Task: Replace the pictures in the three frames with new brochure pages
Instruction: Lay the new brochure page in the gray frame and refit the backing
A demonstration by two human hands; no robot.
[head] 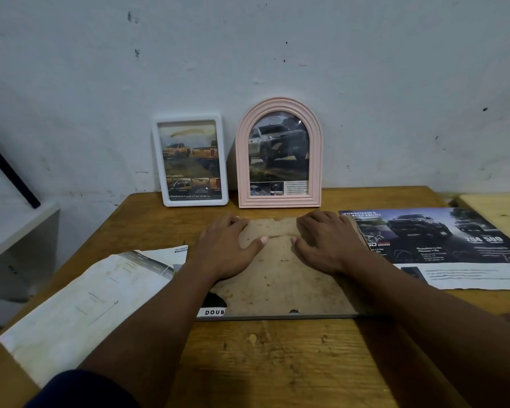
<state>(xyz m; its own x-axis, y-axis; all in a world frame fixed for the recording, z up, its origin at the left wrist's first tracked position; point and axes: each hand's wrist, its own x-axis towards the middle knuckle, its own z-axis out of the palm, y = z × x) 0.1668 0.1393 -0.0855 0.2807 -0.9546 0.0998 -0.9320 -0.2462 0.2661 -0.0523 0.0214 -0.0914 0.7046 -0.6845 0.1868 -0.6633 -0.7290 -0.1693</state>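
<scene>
At table centre, the third frame (280, 278) lies face down on the wooden table (277, 357), brown stained backing up, a label reading "DOUB" (214, 312) at its near-L corner. Your L hand (227, 248) rests palm down on the backing's upper L part, fingers fairly straight and reaching the far edge, grasping nothing; your R hand (327, 245) rests on the upper R part, knuckles a bit raised, fingertips down near the far edge, also grasping nothing; both thumbs point inward toward each other, close but apart. Behind your hands, 2 frames stand leaning on the wall (365, 83): a white rectangular frame (195, 201) w/ an orange pickup pic on the L, and a pink arched frame (243, 172) w/ a grey pickup pic just beside it on the R. A dark brochure page (442, 240) w/ trucks lies flat to the R, its L edge touching or tucked by the face-down frame, can't tell which. A pale brochure (86, 298) lies to the L, partly under your L forearm; a dark sleeve (80, 390) shows at bottom L.
</scene>
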